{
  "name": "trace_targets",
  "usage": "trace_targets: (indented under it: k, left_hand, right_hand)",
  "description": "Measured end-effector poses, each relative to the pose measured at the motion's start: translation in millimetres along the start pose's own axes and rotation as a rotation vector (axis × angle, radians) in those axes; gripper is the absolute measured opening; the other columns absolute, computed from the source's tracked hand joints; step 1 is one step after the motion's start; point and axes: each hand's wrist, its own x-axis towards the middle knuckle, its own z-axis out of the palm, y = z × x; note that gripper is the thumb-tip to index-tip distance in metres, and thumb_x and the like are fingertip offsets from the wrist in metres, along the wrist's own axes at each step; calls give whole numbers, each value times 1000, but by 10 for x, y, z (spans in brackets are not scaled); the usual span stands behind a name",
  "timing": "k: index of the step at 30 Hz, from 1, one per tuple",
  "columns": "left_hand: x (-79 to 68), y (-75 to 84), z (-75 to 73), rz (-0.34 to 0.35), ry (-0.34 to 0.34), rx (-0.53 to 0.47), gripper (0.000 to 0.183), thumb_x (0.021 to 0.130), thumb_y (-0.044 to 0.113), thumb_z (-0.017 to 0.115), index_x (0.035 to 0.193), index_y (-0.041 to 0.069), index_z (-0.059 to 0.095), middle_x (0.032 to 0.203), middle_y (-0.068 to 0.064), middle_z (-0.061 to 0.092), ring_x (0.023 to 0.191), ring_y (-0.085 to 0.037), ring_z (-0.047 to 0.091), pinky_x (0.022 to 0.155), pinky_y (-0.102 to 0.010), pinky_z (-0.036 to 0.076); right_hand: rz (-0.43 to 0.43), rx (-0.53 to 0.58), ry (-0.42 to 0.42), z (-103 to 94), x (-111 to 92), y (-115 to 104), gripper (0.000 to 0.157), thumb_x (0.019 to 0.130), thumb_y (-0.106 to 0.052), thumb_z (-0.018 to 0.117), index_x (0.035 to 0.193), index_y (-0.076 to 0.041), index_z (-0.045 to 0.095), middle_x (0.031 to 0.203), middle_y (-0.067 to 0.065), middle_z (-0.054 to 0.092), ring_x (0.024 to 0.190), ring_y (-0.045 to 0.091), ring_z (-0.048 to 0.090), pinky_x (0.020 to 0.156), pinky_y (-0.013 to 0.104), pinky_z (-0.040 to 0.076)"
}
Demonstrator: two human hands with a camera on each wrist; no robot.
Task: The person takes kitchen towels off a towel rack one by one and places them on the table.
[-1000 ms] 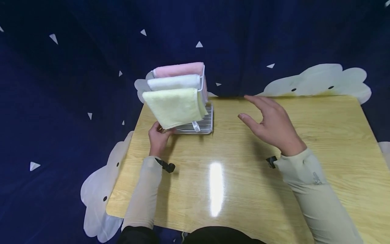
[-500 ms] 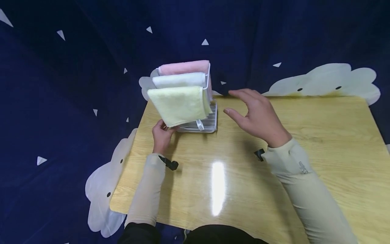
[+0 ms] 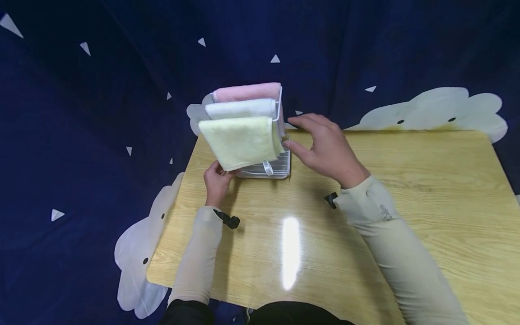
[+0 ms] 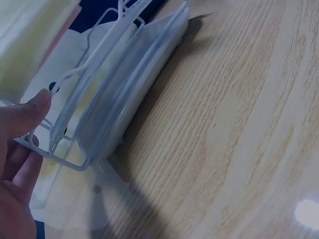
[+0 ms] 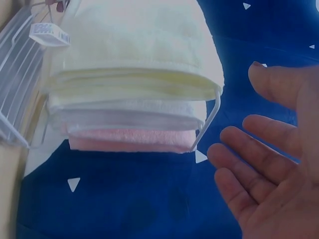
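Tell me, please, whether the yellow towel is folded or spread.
Folded: the yellow towel hangs on the rack, its stacked layers showing in the right wrist view.

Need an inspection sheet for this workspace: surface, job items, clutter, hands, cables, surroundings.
Surface: wood-grain table, bright reflection near its middle.
Job items: white wire rack at the table's far left; yellow towel, white towel and pink towel draped over its upper bars; printed tag hangs below the yellow one.
Clutter: nothing seen.
Hands: left hand grips the rack's lower left corner; right hand is open beside the rack's right side, holding nothing.
Cables: thin strand below the table's near edge; cannot tell if it is a cable.
Surroundings: dark blue curtain with white triangles and pale clouds.
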Motion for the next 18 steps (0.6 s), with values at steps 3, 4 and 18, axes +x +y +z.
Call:
trace_targets:
  k: [3, 4, 18]
  left_hand:
    - [8, -42, 6, -5, 6, 13, 48, 73, -5, 87, 118, 2, 71, 116, -12, 69, 112, -25, 66, 97, -29, 56]
    - [8, -40, 11, -6, 9, 19, 48, 73, -5, 87, 117, 2, 71, 116, -12, 69, 112, -25, 66, 97, -29, 56]
    - [3, 41, 159, -47, 16, 39, 45, 73, -6, 86, 115, 2, 71, 112, -10, 69, 110, -24, 65, 99, -28, 54]
  right_hand:
    - [-17, 0, 0, 28, 44, -16, 50, 91, -31, 76, 131, -3, 65, 127, 12, 66, 121, 29, 58, 105, 45, 49]
    - [-22, -1, 0, 34, 58, -20, 49, 91, -31, 76, 130, -3, 65, 126, 12, 66, 120, 29, 58, 104, 45, 49]
    - [-75, -6, -19, 97, 256, -108, 47, 92, -30, 76, 128, -2, 65, 122, 10, 67, 109, 24, 58, 95, 40, 51]
